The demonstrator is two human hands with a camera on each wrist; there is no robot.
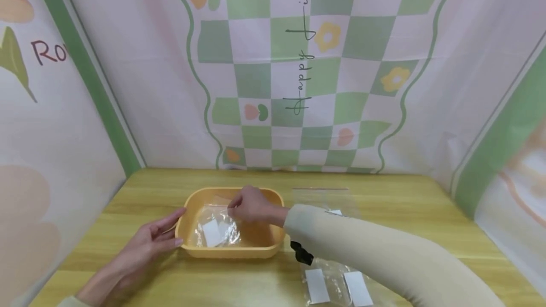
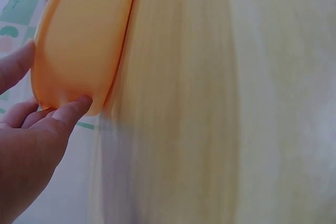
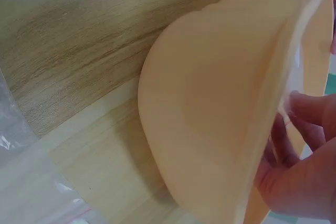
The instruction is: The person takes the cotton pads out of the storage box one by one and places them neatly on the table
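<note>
A yellow-orange plastic tub stands on the wooden table. Inside its left half lies a clear zip bag with a white card or label. My right hand reaches into the tub and pinches the bag's upper edge between thumb and fingers; the tub wall partly hides these fingers in the right wrist view. At the tub's left end my left hand touches the outer wall. Its extended fingers rest against that end, while a few other fingers are bent underneath.
More clear bags with white cards lie right of the tub, near the front. Another clear bag lies behind my right sleeve, which covers part of it. A printed cloth hangs behind the table.
</note>
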